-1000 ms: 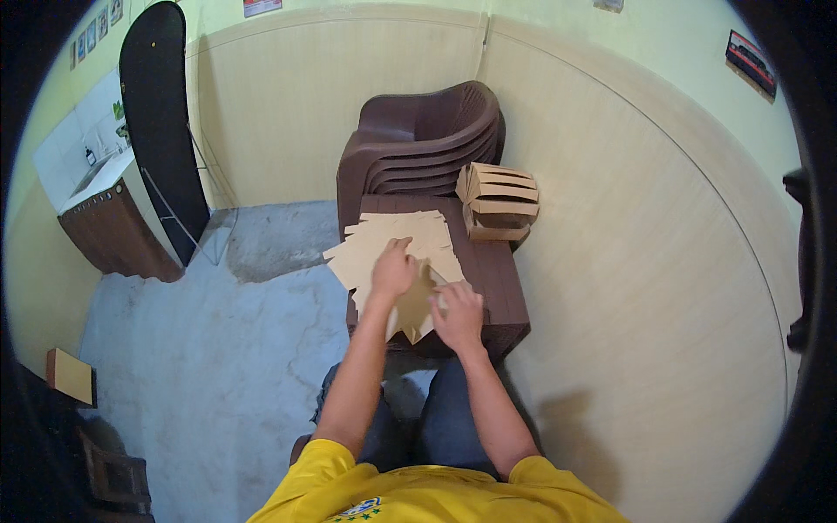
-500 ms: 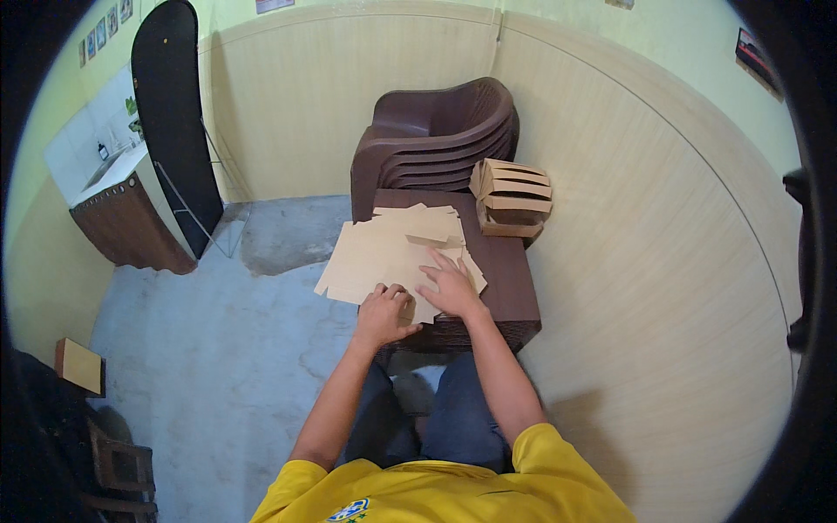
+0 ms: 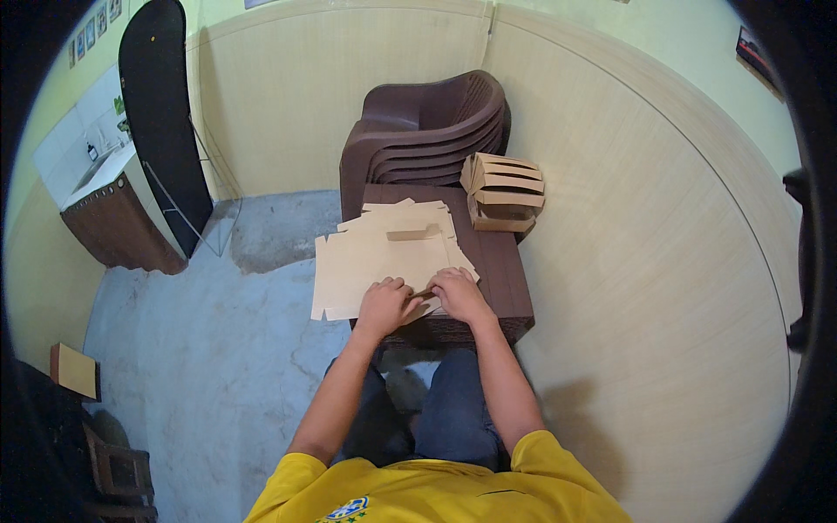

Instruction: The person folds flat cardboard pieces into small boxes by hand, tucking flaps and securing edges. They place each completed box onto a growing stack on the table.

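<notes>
A flat tan cardboard box blank point(image 3: 375, 266) lies on top of a loose pile of similar blanks on a dark brown table point(image 3: 501, 261), its left part hanging past the table's edge. My left hand point(image 3: 386, 305) presses on the near edge of this blank with fingers curled. My right hand point(image 3: 459, 294) rests right beside it on the same edge, fingers bent over a folded flap. A small folded flap point(image 3: 414, 233) stands up farther back on the pile.
A stack of folded cardboard boxes point(image 3: 504, 192) sits at the table's far right corner. Stacked brown plastic chairs point(image 3: 427, 126) stand behind the table. Beige panel walls close in at right and back. A wooden cabinet point(image 3: 118, 222) and a black board point(image 3: 161, 113) stand at left.
The top blank has slid left and toward me, now overhanging the table. Both hands have drawn back to its near edge and come closer together.
</notes>
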### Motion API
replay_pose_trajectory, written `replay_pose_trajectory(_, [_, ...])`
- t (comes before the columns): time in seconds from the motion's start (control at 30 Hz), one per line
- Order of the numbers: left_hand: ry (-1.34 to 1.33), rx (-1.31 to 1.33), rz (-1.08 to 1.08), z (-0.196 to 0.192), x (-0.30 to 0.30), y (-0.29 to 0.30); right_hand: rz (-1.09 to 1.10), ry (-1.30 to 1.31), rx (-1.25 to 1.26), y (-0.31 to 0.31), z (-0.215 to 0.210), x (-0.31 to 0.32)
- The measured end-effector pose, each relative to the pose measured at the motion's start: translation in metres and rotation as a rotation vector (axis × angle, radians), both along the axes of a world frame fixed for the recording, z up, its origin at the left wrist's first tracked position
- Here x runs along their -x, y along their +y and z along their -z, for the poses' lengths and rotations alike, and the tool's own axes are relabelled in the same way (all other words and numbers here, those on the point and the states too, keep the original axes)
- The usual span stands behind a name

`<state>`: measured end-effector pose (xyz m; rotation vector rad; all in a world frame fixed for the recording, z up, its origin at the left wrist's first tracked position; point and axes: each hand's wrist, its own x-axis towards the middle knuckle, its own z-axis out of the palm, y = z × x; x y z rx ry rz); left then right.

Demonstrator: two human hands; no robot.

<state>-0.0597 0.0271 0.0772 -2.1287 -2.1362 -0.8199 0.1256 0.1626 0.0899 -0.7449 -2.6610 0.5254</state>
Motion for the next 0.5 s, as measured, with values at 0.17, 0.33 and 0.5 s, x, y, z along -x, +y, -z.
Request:
replay_pose_trajectory(0.17, [-0.260, -0.066, -0.004, 0.008, 0.020, -0.002, 0.048, 0.099, -0.055, 0.016, 0.014, 0.011])
replay_pose_trajectory(0.33, [-0.358, -0.027, -0.148, 0.010, 0.016, 0.004, 0.191, 0.213, 0.026, 0.016, 0.025, 0.025])
replay_pose_trajectory(0.5, [-0.203, -0.011, -0.206, 0.019, 0.011, 0.011, 0.468, 0.081, -0.179, 0.013, 0.020, 0.034])
